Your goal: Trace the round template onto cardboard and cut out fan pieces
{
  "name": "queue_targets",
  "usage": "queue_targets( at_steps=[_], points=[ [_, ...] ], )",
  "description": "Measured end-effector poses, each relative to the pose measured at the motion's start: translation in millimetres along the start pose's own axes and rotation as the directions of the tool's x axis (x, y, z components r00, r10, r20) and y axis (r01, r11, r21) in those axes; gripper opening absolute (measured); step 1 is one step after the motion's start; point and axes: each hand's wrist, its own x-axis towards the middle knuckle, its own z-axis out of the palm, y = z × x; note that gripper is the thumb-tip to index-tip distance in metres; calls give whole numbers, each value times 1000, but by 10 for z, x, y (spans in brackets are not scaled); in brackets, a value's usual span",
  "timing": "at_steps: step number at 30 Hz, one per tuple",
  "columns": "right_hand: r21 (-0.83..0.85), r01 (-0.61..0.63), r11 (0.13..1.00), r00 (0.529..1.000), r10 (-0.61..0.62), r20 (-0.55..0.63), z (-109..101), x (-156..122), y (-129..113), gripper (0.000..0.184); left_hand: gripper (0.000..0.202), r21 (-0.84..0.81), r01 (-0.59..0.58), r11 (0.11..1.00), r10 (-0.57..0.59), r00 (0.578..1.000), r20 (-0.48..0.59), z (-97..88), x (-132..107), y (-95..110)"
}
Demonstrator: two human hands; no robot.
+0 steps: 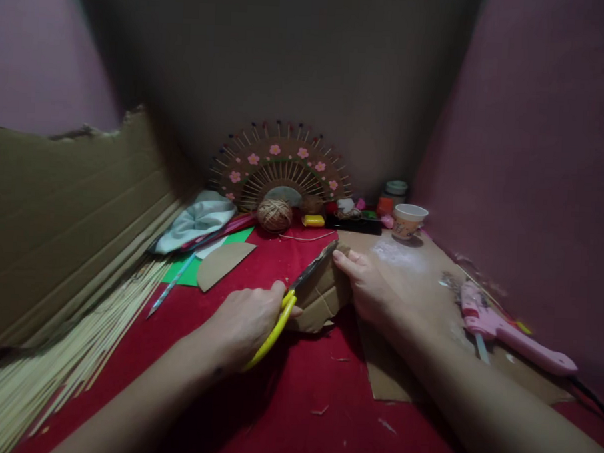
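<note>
My left hand [245, 321] is closed around the yellow handles of a pair of scissors [299, 290], whose blades point up and to the right into a piece of brown cardboard [323, 297]. My right hand [367, 286] grips that cardboard piece from the right, fingers pinched on its upper edge. Both hands work low over a red cloth [295, 386].
A pink glue gun [502, 329] lies on a cardboard sheet at right. Bamboo sticks [50, 362] and a large cardboard panel [66, 223] fill the left. At the back stand a decorated fan [279, 165], a twine ball [274, 214], a paper cup [408, 220], green paper and a cut cardboard shape [223, 263].
</note>
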Motion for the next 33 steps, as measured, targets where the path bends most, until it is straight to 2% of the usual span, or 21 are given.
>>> queue_targets(
  at_steps=[5,12,17,22,28,33],
  points=[
    [-7,14,1000,1000,-14,-6,-23,23,8,17,40,-80,-1,997,0,1000,-23,-14,-6,-36],
    [-28,-29,999,999,30,31,18,-13,-22,16,36,-234,-24,972,23,1000,-6,18,25,-80],
    [-51,-41,998,999,43,26,37,-32,-7,18,36,-201,-31,979,23,999,-42,-6,12,-52],
    [-59,-42,997,998,45,43,15,-20,-3,21,37,-377,-7,926,3,1000,-11,-53,-20,-7],
    [-118,-74,990,997,75,6,24,-61,-68,15,36,-391,-24,920,11,999,-36,19,42,-25],
    [-172,-37,984,999,39,8,49,-103,-131,12,37,-397,-55,916,34,998,-59,10,50,-39]
  ],
)
